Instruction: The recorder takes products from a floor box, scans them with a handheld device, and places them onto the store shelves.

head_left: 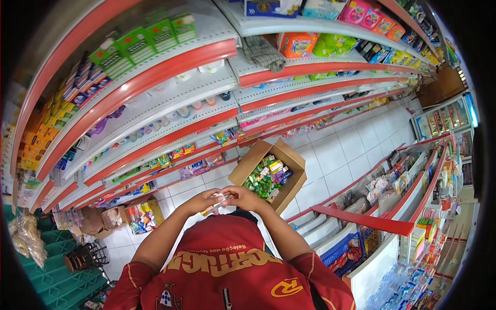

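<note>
Red jersey fills the lower edge; just beyond it both hands meet at chest height, left hand and right hand together pinching a small pale packet, its long axis running between the fingers; beyond the right hand an open cardboard box of green and purple packets sits on the white tiled floor, by the lowest shelf.
</note>
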`<action>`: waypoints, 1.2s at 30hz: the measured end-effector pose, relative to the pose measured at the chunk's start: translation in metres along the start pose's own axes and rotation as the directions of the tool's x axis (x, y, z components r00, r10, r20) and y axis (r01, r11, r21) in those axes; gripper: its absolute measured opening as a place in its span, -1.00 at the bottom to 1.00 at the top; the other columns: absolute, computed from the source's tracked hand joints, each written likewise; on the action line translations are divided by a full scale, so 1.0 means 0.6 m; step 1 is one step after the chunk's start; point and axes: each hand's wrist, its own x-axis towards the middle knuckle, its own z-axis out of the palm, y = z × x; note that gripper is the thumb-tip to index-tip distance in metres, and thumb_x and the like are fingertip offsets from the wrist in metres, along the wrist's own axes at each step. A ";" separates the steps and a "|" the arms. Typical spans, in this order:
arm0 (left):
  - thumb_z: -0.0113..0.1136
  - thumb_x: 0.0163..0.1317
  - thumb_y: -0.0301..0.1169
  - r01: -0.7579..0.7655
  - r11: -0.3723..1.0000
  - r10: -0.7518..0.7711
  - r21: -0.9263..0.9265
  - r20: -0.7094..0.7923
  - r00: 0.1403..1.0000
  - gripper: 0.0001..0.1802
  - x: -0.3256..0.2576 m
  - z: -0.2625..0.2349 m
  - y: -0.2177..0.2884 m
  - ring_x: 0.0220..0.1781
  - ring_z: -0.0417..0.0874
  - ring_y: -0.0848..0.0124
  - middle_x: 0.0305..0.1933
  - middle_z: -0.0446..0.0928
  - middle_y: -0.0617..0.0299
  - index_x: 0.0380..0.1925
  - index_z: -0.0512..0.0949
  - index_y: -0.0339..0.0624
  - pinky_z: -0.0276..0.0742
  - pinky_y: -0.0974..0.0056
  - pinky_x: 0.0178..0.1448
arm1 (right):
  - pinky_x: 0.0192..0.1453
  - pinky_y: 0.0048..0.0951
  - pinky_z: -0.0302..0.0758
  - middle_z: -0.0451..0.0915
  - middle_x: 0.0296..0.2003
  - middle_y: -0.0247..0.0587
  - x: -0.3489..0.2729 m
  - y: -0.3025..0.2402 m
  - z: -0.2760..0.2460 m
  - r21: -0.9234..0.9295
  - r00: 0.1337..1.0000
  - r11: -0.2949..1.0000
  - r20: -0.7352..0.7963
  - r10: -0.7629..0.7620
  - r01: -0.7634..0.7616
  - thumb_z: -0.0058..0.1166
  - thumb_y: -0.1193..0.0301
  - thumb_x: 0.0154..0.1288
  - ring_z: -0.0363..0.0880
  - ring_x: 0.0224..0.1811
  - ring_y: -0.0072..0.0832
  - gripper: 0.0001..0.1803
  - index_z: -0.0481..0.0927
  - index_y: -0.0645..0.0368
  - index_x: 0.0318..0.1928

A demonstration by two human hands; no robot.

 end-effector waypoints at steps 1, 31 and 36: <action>0.05 0.57 -0.04 0.112 0.979 -0.091 -0.170 0.123 0.988 -0.43 -0.017 -0.001 0.024 -0.17 0.71 0.39 -0.02 0.62 0.15 0.43 0.34 -0.05 0.68 0.26 -0.10 | -0.02 -0.42 0.57 0.69 -0.06 -0.26 0.003 -0.024 0.013 -0.126 0.999 0.992 -0.040 -0.030 0.024 0.35 0.43 0.35 0.64 -0.10 -0.55 -0.52 0.56 0.21 0.24; 0.04 0.54 0.01 -0.556 0.130 0.007 -0.821 -0.560 0.829 -0.60 -0.246 0.054 -0.204 -0.37 0.48 0.39 -0.17 0.55 0.18 0.09 0.44 -0.03 0.43 0.35 -0.39 | 0.30 0.26 0.46 0.69 0.09 -0.01 0.213 -0.560 -0.262 -0.683 0.505 0.052 -0.586 -0.634 -0.728 0.07 0.04 0.38 0.65 0.19 -0.05 -0.53 0.70 0.15 0.03; -0.11 0.59 0.04 -0.525 0.001 -0.004 -0.851 -0.525 0.851 -0.52 -0.267 0.052 -0.198 -0.34 0.51 0.33 -0.10 0.58 0.09 0.22 0.43 -0.06 0.53 0.32 -0.25 | 0.03 0.03 0.56 0.70 -0.11 0.16 0.148 -0.497 -0.259 -0.868 0.397 0.165 -0.374 -0.838 -0.469 0.11 0.22 0.34 0.66 -0.03 0.09 -0.66 0.69 0.25 -0.13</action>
